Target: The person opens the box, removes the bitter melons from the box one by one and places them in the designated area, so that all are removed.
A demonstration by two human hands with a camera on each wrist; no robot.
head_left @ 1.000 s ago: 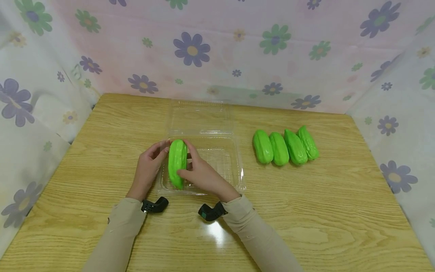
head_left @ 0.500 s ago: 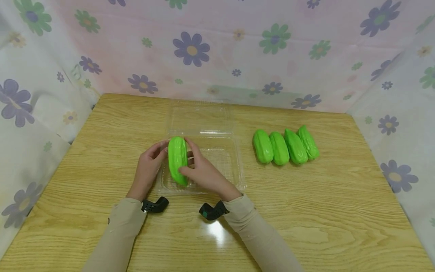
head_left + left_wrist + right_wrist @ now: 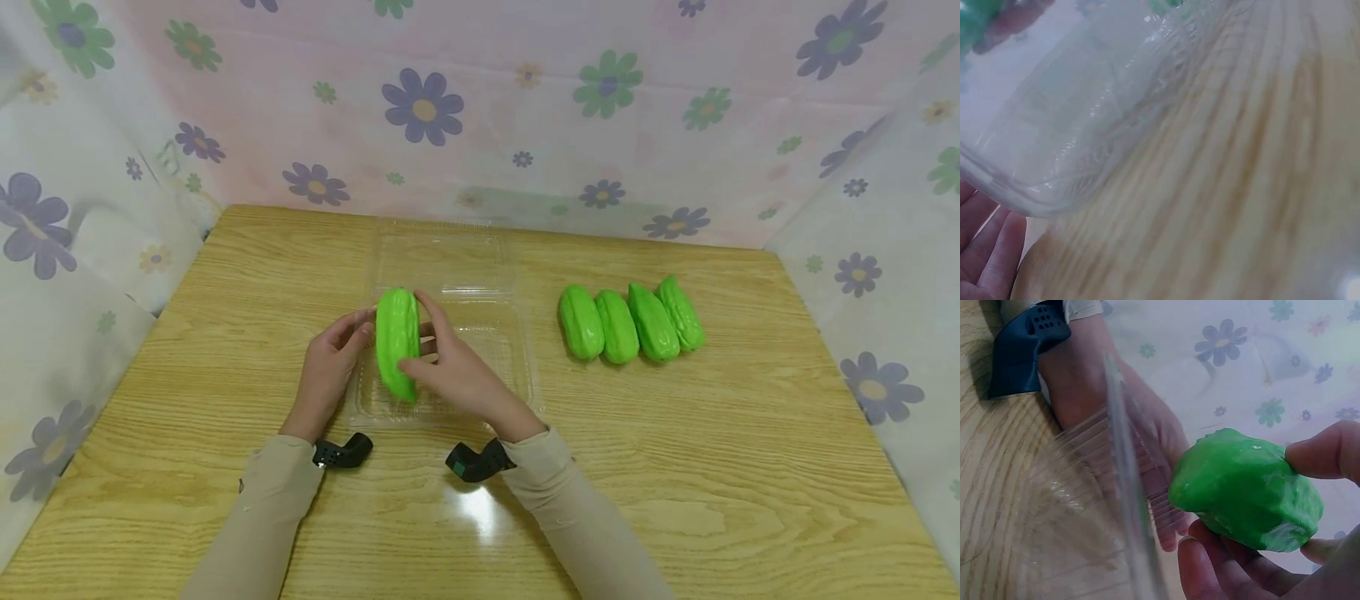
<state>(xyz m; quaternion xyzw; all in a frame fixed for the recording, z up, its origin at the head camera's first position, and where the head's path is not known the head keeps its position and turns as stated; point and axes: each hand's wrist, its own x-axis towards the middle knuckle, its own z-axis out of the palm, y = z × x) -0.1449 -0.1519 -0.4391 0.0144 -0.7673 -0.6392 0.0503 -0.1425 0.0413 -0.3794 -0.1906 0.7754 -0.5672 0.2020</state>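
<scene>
A light-green, ridged bitter melon (image 3: 397, 337) is pinched in my right hand (image 3: 453, 371), thumb on the near side and fingers round the far side. It is held above the left part of a clear plastic clamshell box (image 3: 491, 358). In the right wrist view the thumb and fingertips press on the bitter melon (image 3: 1247, 490) from opposite sides. My left hand (image 3: 326, 367) stays at the box's left side. Its fingers (image 3: 1004, 259) lie straight by the rim in the left wrist view, and the right wrist view shows that hand through the clear wall.
The box's lid (image 3: 442, 260) lies folded back toward the flowered curtain (image 3: 517, 117). Several more bitter melons (image 3: 617, 327) lie side by side in a row on the wooden table (image 3: 750, 433), right of the box.
My right hand and the bitter melon have moved slightly up and right in the head view, the melon's lower end swinging to the right. The left hand has stayed put.
</scene>
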